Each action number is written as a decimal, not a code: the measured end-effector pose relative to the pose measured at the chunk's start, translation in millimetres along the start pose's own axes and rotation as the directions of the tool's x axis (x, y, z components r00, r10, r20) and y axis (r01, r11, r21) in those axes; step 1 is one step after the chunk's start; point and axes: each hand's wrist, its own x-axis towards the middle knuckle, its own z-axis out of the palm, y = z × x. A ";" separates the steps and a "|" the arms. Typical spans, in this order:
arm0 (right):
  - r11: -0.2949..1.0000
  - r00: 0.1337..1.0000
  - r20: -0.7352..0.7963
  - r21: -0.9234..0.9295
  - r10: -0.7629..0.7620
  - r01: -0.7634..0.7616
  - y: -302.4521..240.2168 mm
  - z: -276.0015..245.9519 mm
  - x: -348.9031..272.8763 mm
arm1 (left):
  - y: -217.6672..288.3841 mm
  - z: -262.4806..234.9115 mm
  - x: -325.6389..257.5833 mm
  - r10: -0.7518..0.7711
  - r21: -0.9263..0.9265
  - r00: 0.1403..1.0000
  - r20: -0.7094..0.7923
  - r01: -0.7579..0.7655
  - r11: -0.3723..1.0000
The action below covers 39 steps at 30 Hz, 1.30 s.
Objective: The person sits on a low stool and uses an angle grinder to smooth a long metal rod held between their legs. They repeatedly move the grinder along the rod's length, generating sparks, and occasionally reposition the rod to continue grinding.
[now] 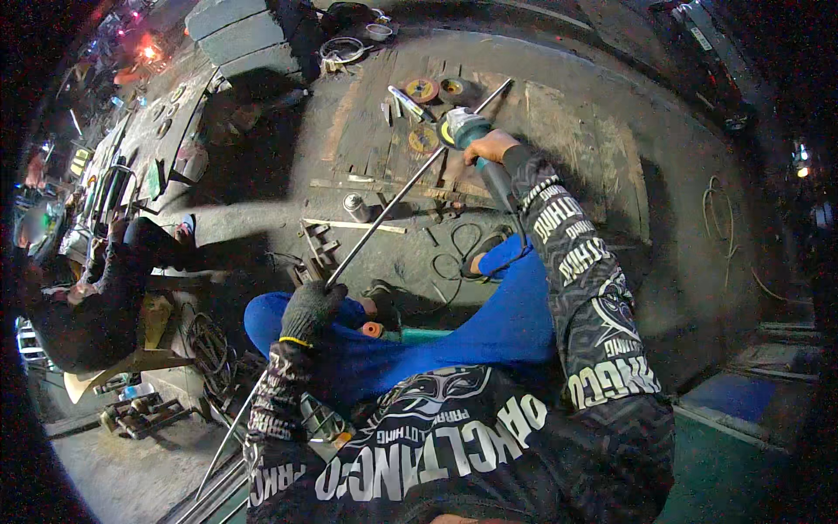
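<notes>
My left hand [312, 310], in a dark grey knit glove, is closed around a long thin metal rod [380, 218]. The rod slants from the far right, past my left knee, down to the lower left. Bare-skinned, my right hand [491, 147] grips a teal angle grinder [472, 128] by its body, close to the head. The grinder's disc end sits over the rod's far part; whether it touches the metal I cannot tell. Under and beyond it, a loose yellowish disc [423, 138] and a reddish disc [422, 90] lie on a wooden board [567, 131].
A spray can [355, 207] stands near the rod. A wooden strip [353, 225] and metal pieces [319, 249] lie close by. The black cord [454, 262] loops near my foot. At left another person [83, 297] sits on a chair [131, 362]. Behind is a grey block [240, 39].
</notes>
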 end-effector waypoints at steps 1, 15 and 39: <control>1.000 1.000 -0.009 -0.008 0.026 -0.026 -8.1 5.4 -9.6 | -2.3 1.7 1.6 0.299 0.158 0.954 -0.014 -0.293 0.943; 0.995 0.996 -0.040 -0.057 -0.082 0.080 -86.7 56.8 -94.0 | -21.5 17.4 33.8 0.133 -0.019 0.991 0.020 -0.133 0.991; 0.983 0.984 0.019 0.058 -0.178 0.177 -156.6 114.0 -156.5 | -86.8 49.2 85.6 0.485 0.344 0.872 0.070 -0.478 0.808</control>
